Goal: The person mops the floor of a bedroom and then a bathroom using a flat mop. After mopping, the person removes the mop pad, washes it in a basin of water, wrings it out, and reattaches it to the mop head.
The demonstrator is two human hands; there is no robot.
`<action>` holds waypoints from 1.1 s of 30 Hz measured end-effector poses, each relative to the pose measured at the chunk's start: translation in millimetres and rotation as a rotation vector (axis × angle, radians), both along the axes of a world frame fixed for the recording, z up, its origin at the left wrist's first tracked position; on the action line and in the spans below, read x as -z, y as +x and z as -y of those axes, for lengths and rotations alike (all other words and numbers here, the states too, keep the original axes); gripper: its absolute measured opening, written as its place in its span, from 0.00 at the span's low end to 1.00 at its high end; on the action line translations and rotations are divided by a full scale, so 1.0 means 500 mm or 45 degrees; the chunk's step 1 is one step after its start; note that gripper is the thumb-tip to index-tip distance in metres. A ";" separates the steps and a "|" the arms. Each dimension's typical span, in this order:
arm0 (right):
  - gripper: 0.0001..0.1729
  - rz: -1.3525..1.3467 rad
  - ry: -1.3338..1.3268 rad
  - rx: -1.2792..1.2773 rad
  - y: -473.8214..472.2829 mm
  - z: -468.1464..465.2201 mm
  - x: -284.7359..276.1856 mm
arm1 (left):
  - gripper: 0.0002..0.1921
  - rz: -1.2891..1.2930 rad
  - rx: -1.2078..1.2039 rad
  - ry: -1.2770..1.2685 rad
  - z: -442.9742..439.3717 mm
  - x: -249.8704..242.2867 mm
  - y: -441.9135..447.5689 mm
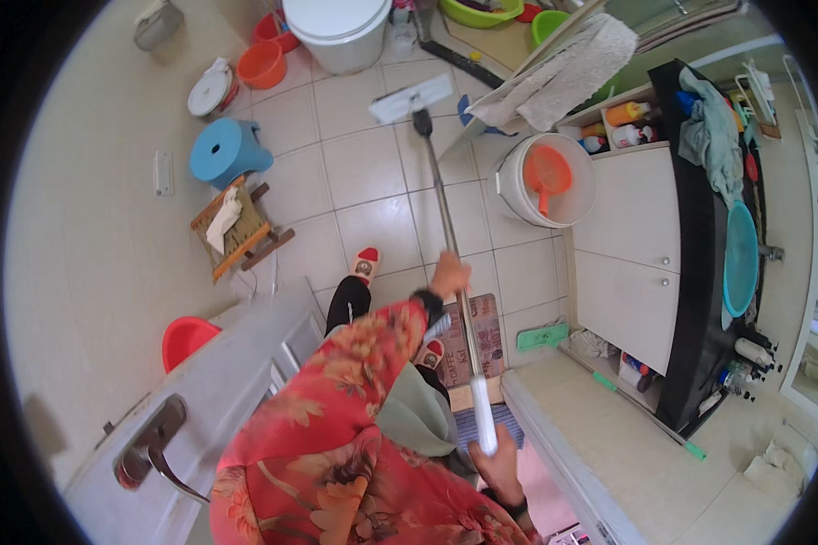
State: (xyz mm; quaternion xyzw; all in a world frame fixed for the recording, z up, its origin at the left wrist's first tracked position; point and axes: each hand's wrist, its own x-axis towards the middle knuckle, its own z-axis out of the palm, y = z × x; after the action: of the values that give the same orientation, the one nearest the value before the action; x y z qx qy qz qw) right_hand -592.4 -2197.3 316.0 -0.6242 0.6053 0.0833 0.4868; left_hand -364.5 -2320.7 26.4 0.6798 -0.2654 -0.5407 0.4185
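My left hand is closed around the metal pole of a flat mop, about midway along it. Lower down, my right hand grips the white handle end. The white mop head rests on the tiled floor at the far end, joined to the pole by a black swivel. Below the pole lies a brown printed mat, and one of my slippered feet is beside it. My other foot stands on the tiles.
A white bucket holding an orange dipper stands right of the pole. To the left are a blue stool and a wooden folding stool. Ahead is a white toilet. A green flat mop leans near the cabinet; an open door flanks me.
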 end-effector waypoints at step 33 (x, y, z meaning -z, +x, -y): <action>0.24 0.004 -0.202 -1.191 -0.161 -0.003 0.049 | 0.21 -0.182 -0.809 0.248 -0.315 -0.031 -0.060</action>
State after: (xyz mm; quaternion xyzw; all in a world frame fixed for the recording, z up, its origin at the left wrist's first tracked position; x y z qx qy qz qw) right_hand -672.9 -2195.5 291.6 -0.8651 0.2631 0.2462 0.3490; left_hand -394.5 -2163.4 42.0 0.7258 0.0426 -0.4524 0.5165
